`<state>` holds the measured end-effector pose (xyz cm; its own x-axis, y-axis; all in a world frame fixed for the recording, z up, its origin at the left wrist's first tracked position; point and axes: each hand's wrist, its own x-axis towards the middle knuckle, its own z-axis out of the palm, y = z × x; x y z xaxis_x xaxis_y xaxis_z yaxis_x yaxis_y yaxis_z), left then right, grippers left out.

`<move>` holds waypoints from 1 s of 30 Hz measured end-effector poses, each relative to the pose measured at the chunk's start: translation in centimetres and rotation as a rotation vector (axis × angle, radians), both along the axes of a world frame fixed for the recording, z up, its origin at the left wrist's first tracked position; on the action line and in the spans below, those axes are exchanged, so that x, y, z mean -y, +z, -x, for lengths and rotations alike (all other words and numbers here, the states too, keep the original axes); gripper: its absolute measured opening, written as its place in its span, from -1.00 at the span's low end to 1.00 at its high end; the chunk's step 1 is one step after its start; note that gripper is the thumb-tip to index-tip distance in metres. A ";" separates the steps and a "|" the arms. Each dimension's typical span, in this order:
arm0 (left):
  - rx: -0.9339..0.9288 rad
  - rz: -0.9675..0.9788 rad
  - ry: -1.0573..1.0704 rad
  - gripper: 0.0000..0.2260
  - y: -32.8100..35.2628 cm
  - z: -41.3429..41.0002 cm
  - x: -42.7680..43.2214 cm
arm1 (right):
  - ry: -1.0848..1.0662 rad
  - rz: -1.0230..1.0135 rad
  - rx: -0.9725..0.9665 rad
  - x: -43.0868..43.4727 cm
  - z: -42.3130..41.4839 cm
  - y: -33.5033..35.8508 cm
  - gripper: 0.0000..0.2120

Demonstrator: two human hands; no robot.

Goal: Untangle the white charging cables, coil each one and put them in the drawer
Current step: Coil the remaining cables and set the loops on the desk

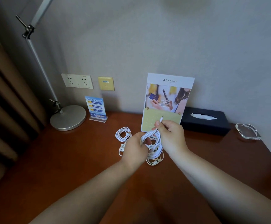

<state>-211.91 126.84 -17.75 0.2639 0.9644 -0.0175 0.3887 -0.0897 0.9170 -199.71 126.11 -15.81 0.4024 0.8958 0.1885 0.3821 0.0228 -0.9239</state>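
White cable coil (157, 143) at mid-frame, loops hanging top-to-bottom, plug tip (162, 118) pointing up-frame. Right hand (170, 135) pinches just below that tip; left hand (134, 147) grips the loops. Second coil (123, 134) lies just left on the desk (67, 159).

One desk (67, 159) carries everything. Two hands are in view, the left hand (134, 147) and the right hand (170, 135). There are two white coils: the held coil (156, 147) and the lying coil (122, 134), far left of it. A loose heap (154, 161) lies beneath; its cables cannot be counted. There is one lamp (67, 118), far left. Two cards stand: the blue card (96, 107) and the large card (167, 101). One tissue box (206, 120) and one ashtray (248, 131) sit right. Two wall plates show: the white plate (77, 81) with two sockets, and the yellow plate (106, 83).
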 end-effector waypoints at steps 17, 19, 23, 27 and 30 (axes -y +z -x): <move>-0.178 0.422 0.271 -0.67 -10.6 8.0 -1.6 | 0.101 0.543 0.251 -4.2 4.7 -8.0 -0.45; -0.193 0.462 0.331 -0.69 -12.3 9.0 -1.6 | 0.079 0.671 0.073 -3.1 5.6 -10.1 -0.47; -0.154 0.422 0.374 -0.73 -14.3 10.7 -2.3 | 0.297 0.974 -0.227 -1.3 9.2 -14.0 -0.57; -0.290 0.307 0.403 -0.75 -14.9 12.9 -4.2 | 0.330 0.901 -0.353 -3.6 11.7 -14.7 -0.86; -0.395 0.207 0.468 -0.75 -15.7 14.6 -6.3 | 0.373 0.751 -0.339 -6.1 13.5 -14.5 -0.83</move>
<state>-226.46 133.10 -33.49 -0.2480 0.9421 -0.2255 0.6558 0.3346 0.6767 -213.25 132.18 -30.32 -0.0110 0.8184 -0.5746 0.1752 -0.5642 -0.8069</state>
